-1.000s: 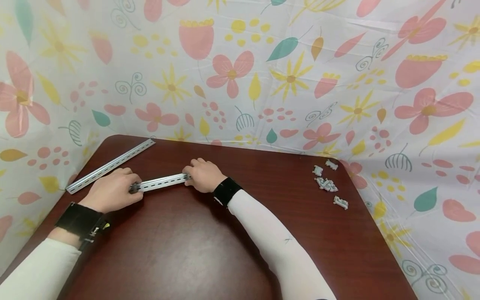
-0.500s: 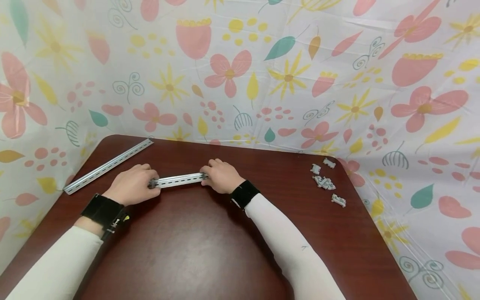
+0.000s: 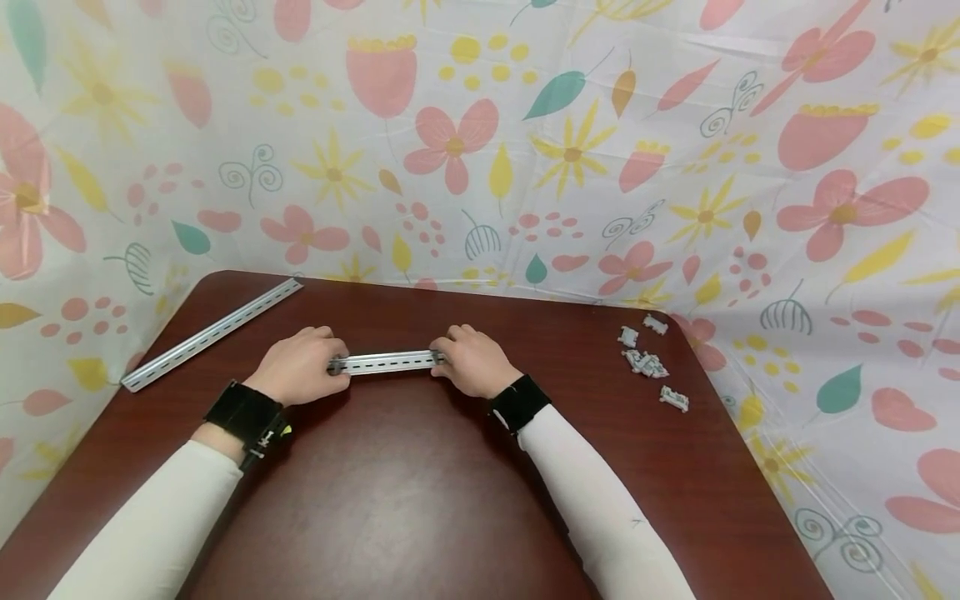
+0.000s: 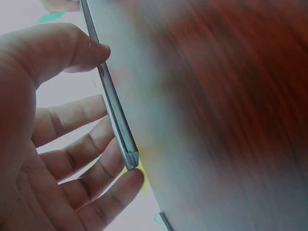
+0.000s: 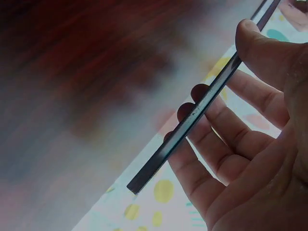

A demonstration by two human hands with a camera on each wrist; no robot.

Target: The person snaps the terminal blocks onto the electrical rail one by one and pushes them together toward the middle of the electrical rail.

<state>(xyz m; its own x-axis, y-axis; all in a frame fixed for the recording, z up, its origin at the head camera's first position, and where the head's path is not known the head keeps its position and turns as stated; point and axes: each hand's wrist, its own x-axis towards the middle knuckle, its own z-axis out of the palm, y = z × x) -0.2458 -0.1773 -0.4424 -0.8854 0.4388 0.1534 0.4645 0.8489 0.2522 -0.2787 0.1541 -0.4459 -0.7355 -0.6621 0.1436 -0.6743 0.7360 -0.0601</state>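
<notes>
Slotted metal rail [image 3: 386, 362]: two-handed hold, one hand at each end

Nearest: white sleeves [image 3: 153, 517], then a black band [image 3: 246, 413] on each wrist. Beyond them, the left hand [image 3: 303, 367] pinches one end of the rail and the right hand [image 3: 474, 362] the other. In both wrist views the thumb lies against one side, with curled fingers supporting the opposite side; the rail's tip projects past the fingers at each end.

Position: the rail lies crosswise between the hands, slots facing up, over the middle of the dark red table [image 3: 375, 492]. Contact with the tabletop cannot be judged; the wrist pictures are blurred there.

Handling (judged): thin formed metal, so probably light, stiff along its length and hard to damage by hand. The smooth face may slip under dry fingertips, and cut ends could be sharp. Best hold: thumb against fingers across the long edges, just inboard of each tip, as here; a single-end hold would likely let the far end swing.

Farther: a longer slotted rail [image 3: 213, 333] lies slantwise at the table's left edge. Small grey pieces [image 3: 645, 363] lie near the far right corner, some bunched, others apart. Behind everything: flower-printed sheeting [image 3: 450, 217].
</notes>
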